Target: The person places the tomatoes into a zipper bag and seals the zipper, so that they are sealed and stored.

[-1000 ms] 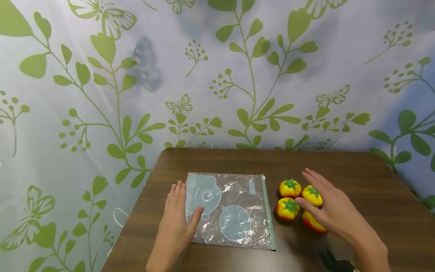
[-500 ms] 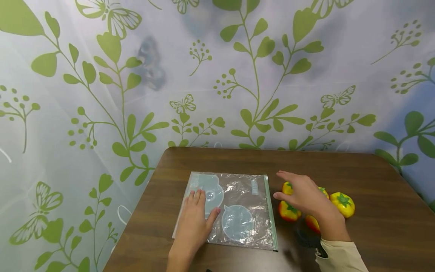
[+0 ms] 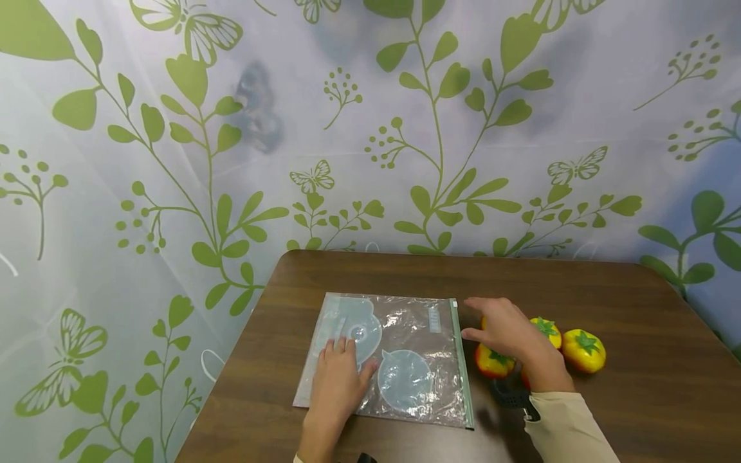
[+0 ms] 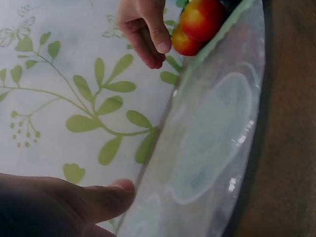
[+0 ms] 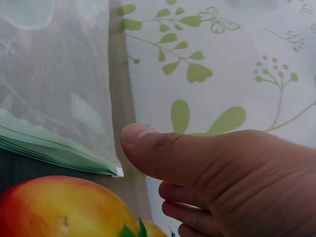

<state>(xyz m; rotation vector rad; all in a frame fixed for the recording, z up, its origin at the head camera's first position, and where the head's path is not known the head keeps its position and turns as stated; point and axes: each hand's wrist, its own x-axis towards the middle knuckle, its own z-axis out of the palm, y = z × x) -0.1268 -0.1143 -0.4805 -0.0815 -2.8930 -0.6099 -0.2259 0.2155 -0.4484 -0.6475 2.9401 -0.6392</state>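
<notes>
A clear plastic zip bag (image 3: 370, 360) with pale blue printed shapes and a green closure strip lies flat on the table. My left hand (image 3: 337, 382) rests on its left part, fingers fairly straight and together. At the bag's right edge, my right hand (image 3: 509, 331) is held by the upper end of the green strip (image 3: 461, 360), thumb apart from the fingers, gripping nothing. In the right wrist view, a white tab (image 5: 119, 171) at the strip's corner lies near my right thumb. Several red-and-yellow persimmon-like fruits (image 3: 583, 350) with green leafy tops sit beneath and beside that hand, some partly hidden.
The brown wooden table (image 3: 631, 411) has a rounded far edge. Behind it hangs a pale curtain (image 3: 324, 212) printed with green leaves and butterflies. A black strap (image 3: 512, 397) is worn at my right wrist, beside the fruits.
My right hand has moved left from over the fruits to the bag's strip, uncovering a fruit at the right. My left hand has shifted right, then slightly nearer, on the bag.
</notes>
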